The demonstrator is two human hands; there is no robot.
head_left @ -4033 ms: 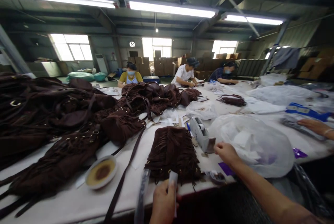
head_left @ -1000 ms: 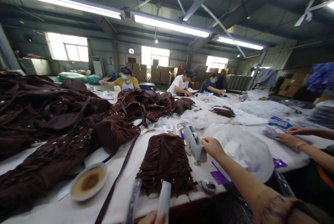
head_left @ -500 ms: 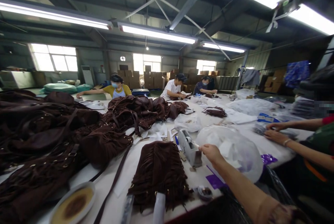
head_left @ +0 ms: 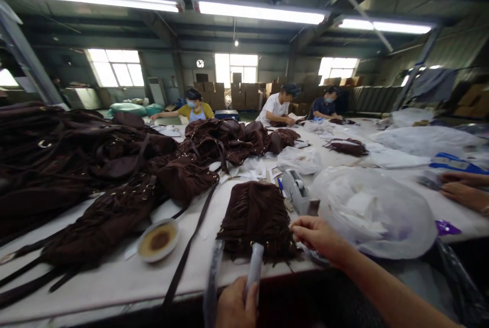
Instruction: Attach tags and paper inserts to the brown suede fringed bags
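Note:
A dark brown fringed bag (head_left: 254, 216) lies flat on the white table in front of me. From its near edge hangs a strap wrapped in white (head_left: 255, 262), and my left hand (head_left: 237, 302) is closed round its lower part. Left of it, a second strap in clear plastic (head_left: 212, 282) hangs over the table edge. My right hand (head_left: 311, 234) is closed in a pinch beside the bag's right edge; what its fingertips hold, if anything, is too small to make out. Just beyond this hand stands a grey tape dispenser (head_left: 297, 191).
Brown bags are heaped on the left (head_left: 76, 165) and mid-table (head_left: 229, 139). A round dish with yellowish contents (head_left: 158, 240) sits near the front. A large clear plastic bag (head_left: 374, 216) bulges at right. A co-worker's hands (head_left: 464, 188) are at the right edge; several people work opposite.
My right hand has come away from the tape dispenser toward me, to the brown bag's right edge. My left hand has appeared on the white-wrapped strap. The view has turned right and tilted down.

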